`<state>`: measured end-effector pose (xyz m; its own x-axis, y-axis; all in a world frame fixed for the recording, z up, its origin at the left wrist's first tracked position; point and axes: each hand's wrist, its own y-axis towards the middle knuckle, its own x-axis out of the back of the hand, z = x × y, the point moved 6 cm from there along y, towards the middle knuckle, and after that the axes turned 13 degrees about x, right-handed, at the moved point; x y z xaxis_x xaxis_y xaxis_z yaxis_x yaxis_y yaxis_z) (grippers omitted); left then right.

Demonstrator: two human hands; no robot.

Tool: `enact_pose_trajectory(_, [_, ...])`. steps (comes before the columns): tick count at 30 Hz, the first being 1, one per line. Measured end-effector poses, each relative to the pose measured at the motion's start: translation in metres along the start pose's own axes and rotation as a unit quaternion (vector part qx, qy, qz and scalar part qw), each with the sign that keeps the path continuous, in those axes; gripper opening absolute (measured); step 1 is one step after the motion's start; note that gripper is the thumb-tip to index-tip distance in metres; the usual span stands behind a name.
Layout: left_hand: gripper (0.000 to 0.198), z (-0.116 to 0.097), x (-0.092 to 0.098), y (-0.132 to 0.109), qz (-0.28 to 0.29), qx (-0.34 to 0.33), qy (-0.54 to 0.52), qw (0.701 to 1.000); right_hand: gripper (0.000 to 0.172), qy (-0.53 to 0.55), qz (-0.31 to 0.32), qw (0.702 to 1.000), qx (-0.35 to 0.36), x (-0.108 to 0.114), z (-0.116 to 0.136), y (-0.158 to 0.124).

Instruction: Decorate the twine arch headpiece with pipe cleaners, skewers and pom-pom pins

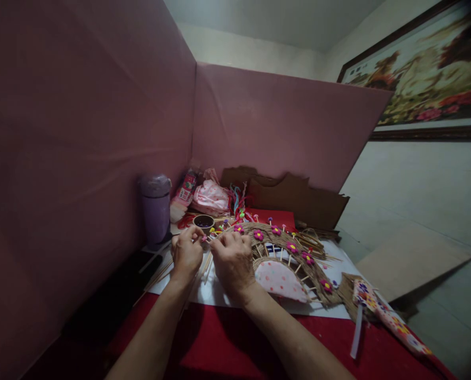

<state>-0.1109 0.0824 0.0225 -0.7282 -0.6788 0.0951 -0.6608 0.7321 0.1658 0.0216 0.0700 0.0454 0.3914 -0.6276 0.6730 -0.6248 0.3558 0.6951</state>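
My left hand [187,253] is closed in a pinch at a small pink star-shaped piece [204,238]. Just to its right, my right hand [232,258] has its fingers curled round what looks like a thin pale stick, mostly hidden by the fingers. Beside that hand lies a fan-shaped craft piece [267,230], a brown twine-covered arch with pink flowers on it. Short sticks tipped with coloured bits poke out along its outer edge. Its inner half-circle [281,281] is covered in white cloth with dots. Loose sticks [206,266] lie under and between my hands.
A purple tumbler [156,208] stands at the left by the pink partition [259,121]. Behind my hands are a round dark-filled container [204,221], a pink dotted cloth bundle [212,196] and torn cardboard [279,192]. A flower-patterned strip [394,322] lies at the right table edge.
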Motion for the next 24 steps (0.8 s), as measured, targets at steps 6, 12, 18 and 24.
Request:
enact_pose_trajectory(6, [0.014,-0.0011,-0.0001,-0.0012,-0.004,-0.013,0.021,1.0,0.011,0.004,-0.008,1.0,-0.002,0.0011,0.0001,0.0007])
enact_pose_trajectory(12, [0.013,-0.0011,-0.0006,-0.0012,-0.003,-0.018,0.044,0.999,0.009,-0.001,-0.005,1.0,0.006,0.0007,0.001,0.0004])
enact_pose_trajectory(18, [0.01,-0.0003,-0.0023,-0.0021,0.003,-0.014,0.085,0.996,0.009,-0.003,-0.026,1.0,0.016,0.0031,0.0025,0.001])
enact_pose_trajectory(24, [0.008,0.0002,-0.0042,-0.0028,0.012,-0.006,0.143,0.99,0.01,0.005,-0.047,0.999,0.028,0.0036,0.004,0.0011])
